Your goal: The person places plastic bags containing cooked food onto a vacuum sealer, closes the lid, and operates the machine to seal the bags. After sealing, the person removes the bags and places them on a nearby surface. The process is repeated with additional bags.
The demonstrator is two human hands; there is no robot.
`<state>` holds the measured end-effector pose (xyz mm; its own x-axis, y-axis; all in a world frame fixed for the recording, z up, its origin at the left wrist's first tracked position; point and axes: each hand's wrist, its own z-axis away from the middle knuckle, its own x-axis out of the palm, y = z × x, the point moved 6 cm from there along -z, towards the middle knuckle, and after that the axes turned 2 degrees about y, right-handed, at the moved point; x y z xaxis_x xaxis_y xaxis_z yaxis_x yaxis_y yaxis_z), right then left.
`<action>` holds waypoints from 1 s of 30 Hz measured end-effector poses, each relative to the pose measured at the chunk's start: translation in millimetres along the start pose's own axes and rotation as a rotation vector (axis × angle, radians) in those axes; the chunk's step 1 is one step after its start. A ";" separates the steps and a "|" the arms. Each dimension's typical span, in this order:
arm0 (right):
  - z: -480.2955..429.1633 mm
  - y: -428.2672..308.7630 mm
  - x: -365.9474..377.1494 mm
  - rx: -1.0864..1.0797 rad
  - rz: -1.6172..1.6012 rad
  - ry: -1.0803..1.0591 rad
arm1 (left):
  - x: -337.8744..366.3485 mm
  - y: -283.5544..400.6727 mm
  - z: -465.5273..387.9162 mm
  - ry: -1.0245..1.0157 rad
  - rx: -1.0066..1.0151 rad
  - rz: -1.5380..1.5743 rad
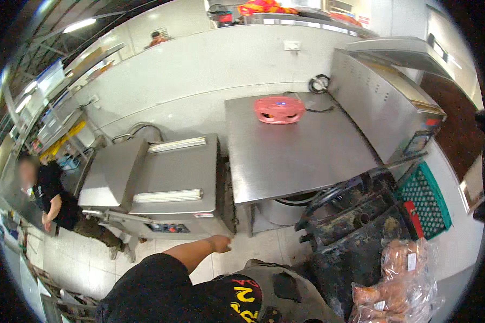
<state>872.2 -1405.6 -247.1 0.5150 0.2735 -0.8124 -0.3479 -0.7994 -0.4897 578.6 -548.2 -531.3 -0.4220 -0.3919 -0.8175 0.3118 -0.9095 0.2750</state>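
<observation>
My left hand (221,244) hangs low near the front right corner of a steel vacuum-packing machine (173,173), its fingers curled; whether it holds anything cannot be told. My right hand is out of view. Before me stands a stainless steel table (295,153) bearing a pink plastic device (279,110) with small lit indicators and a black cable. To my right, clear plastic packs of browned meat or poultry (400,290) lie beside a worn black cart or crate (347,246).
A large steel machine (372,97) flanks the table on the right, above a green perforated crate (424,202). A coiled black cable (319,84) lies by the wall. A person in black (50,194) stands at the left. A round metal vessel (279,212) sits under the table.
</observation>
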 end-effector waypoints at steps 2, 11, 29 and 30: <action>2.4 -60.3 7.4 -0.048 -0.128 0.000 | -41.5 9.8 -2.2 0.110 0.022 0.115; 74.9 -343.9 -0.1 -0.330 -0.737 -0.145 | -24.3 -11.5 88.2 0.168 -0.013 0.280; 494.9 -851.4 13.9 -0.615 -1.529 -1.192 | 210.5 -247.5 472.9 0.447 -1.168 0.709; 518.2 -873.7 26.3 -0.615 -1.535 -1.269 | 227.3 -235.3 491.5 0.472 -1.276 0.765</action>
<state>783.8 -422.8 -4.6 -0.7254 0.6568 0.2059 0.1249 0.4197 -0.8990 -9.1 -491.5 -533.2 0.3879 -0.3894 -0.8354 0.9127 0.2890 0.2890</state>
